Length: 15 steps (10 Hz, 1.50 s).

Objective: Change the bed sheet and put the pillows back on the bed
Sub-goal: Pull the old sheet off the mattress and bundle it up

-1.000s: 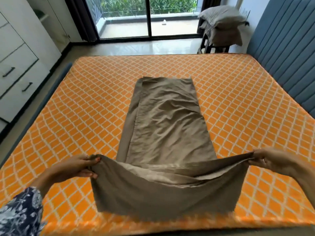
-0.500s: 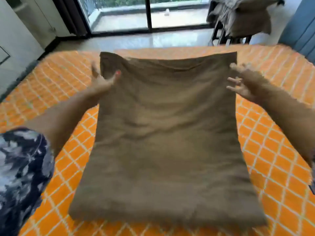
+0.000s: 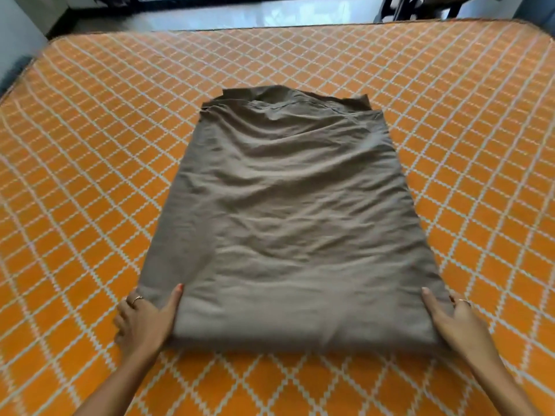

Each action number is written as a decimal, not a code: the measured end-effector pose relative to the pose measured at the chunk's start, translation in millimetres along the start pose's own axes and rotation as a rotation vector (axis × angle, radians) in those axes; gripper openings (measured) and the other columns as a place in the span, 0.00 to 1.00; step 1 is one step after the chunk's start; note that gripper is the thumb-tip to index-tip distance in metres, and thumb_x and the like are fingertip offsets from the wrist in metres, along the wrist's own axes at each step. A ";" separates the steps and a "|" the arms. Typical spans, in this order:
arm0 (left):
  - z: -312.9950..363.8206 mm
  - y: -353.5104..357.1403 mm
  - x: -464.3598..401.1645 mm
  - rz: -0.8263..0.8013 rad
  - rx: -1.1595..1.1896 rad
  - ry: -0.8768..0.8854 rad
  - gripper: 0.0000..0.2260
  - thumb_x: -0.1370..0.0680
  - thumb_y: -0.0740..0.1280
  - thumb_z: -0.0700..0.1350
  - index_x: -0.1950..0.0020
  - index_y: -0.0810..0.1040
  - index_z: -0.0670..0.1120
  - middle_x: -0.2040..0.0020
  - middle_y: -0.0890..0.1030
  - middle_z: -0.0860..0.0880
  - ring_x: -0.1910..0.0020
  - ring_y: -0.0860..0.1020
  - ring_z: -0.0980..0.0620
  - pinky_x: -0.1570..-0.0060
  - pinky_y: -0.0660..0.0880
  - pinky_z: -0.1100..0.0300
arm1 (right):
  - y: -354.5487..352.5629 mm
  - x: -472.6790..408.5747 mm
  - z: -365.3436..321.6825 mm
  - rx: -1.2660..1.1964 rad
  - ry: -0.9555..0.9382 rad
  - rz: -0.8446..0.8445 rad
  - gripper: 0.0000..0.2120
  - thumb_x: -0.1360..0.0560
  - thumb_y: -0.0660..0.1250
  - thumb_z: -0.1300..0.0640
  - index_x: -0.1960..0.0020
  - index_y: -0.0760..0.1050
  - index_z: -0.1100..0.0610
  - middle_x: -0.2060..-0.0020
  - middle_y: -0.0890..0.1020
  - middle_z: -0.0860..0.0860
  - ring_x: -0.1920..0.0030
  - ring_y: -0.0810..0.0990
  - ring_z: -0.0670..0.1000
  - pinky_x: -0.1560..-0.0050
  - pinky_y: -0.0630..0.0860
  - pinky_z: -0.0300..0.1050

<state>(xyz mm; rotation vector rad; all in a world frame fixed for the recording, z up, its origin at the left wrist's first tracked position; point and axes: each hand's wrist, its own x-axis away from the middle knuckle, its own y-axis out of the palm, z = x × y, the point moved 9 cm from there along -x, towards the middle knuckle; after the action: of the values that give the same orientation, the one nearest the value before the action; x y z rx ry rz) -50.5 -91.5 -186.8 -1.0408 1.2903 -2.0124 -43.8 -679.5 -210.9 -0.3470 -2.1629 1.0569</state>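
Observation:
A brown bed sheet lies folded into a long rectangle in the middle of the bare orange mattress with its white diamond pattern. Its far end shows two slightly offset layers with a seam. My left hand holds the near left corner of the fold, thumb on top and fingers curled at the side edge. My right hand holds the near right corner the same way, thumb lying on the cloth. No pillows are in view.
Beyond the far edge of the mattress runs a strip of shiny pale floor. Dark chair legs stand at the top right. A pale cabinet side shows at the top left.
Both hands carried the sheet's near edge over to its far end, halving the length, then came back to the near fold. The camera has tilted down.

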 end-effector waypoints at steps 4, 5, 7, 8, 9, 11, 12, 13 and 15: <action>-25.3 -30.0 67.9 -0.523 0.288 0.063 0.12 0.25 0.72 0.49 0.50 0.79 0.40 0.53 0.81 0.41 0.57 0.78 0.44 0.60 0.72 0.55 | -24.6 79.2 5.9 -0.066 0.053 -0.111 0.21 0.23 0.67 0.51 0.43 0.76 0.70 0.46 0.80 0.67 0.45 0.78 0.66 0.53 0.72 0.50; -88.1 -55.7 127.9 -0.601 0.287 0.001 0.15 0.28 0.75 0.48 0.48 0.79 0.41 0.51 0.81 0.44 0.56 0.79 0.47 0.55 0.74 0.55 | -37.0 156.3 68.2 -0.096 0.199 -0.184 0.20 0.25 0.69 0.52 0.44 0.78 0.69 0.46 0.81 0.65 0.45 0.79 0.64 0.48 0.75 0.51; -206.6 -92.8 236.5 -0.900 0.113 -0.122 0.22 0.27 0.74 0.42 0.35 0.74 0.37 0.40 0.80 0.42 0.48 0.79 0.46 0.44 0.74 0.52 | -71.0 300.2 145.1 -0.066 0.310 -0.248 0.23 0.26 0.70 0.65 0.35 0.69 0.70 0.39 0.75 0.65 0.38 0.75 0.63 0.41 0.69 0.48; -190.2 -117.8 248.3 -0.811 0.348 -0.034 0.32 0.24 0.68 0.33 0.24 0.59 0.44 0.37 0.70 0.50 0.44 0.72 0.51 0.46 0.68 0.59 | -90.1 305.1 142.6 -0.241 0.245 -0.268 0.27 0.27 0.68 0.71 0.30 0.66 0.65 0.36 0.73 0.60 0.38 0.74 0.59 0.41 0.70 0.44; -148.6 -137.8 226.7 -0.880 0.557 -0.036 0.21 0.22 0.64 0.34 0.31 0.70 0.50 0.38 0.75 0.46 0.50 0.77 0.50 0.56 0.75 0.59 | -110.0 290.8 102.9 -0.435 0.248 -0.390 0.13 0.24 0.63 0.68 0.41 0.77 0.61 0.44 0.79 0.58 0.53 0.80 0.50 0.60 0.77 0.32; -19.8 -171.6 145.5 -0.850 0.823 -0.143 0.05 0.26 0.61 0.36 0.58 0.75 0.43 0.73 0.81 0.49 0.77 0.78 0.57 0.76 0.75 0.67 | -159.1 211.8 -47.2 -0.963 0.236 -0.451 0.10 0.37 0.78 0.57 0.74 0.82 0.58 0.75 0.81 0.50 0.76 0.80 0.43 0.75 0.76 0.34; 51.6 -168.9 106.4 -0.846 0.900 -0.177 0.07 0.45 0.65 0.35 0.70 0.77 0.43 0.77 0.78 0.50 0.79 0.77 0.57 0.81 0.73 0.65 | -156.2 148.2 -107.2 -1.152 0.231 -0.444 0.25 0.71 0.80 0.70 0.76 0.76 0.60 0.81 0.74 0.49 0.82 0.72 0.41 0.79 0.69 0.30; 105.6 -141.1 61.8 -0.790 0.968 -0.181 0.07 0.36 0.59 0.37 0.64 0.74 0.47 0.74 0.78 0.50 0.78 0.76 0.57 0.77 0.70 0.70 | -126.2 78.6 -146.0 -1.381 0.290 -0.379 0.20 0.60 0.70 0.80 0.75 0.72 0.62 0.81 0.72 0.51 0.81 0.72 0.46 0.80 0.70 0.35; 145.5 -54.3 40.8 -0.552 0.611 0.232 0.11 0.17 0.55 0.53 0.54 0.70 0.50 0.58 0.76 0.46 0.65 0.75 0.49 0.68 0.70 0.63 | -42.7 18.6 -155.2 -0.703 0.012 -0.140 0.08 0.21 0.56 0.52 0.54 0.70 0.53 0.63 0.72 0.50 0.72 0.76 0.43 0.67 0.73 0.37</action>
<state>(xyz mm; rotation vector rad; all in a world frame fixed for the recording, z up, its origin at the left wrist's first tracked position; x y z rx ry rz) 45.1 -174.4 -88.0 -0.9334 0.4144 -2.7557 52.1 -606.0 -102.9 -0.5010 -2.4493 0.1849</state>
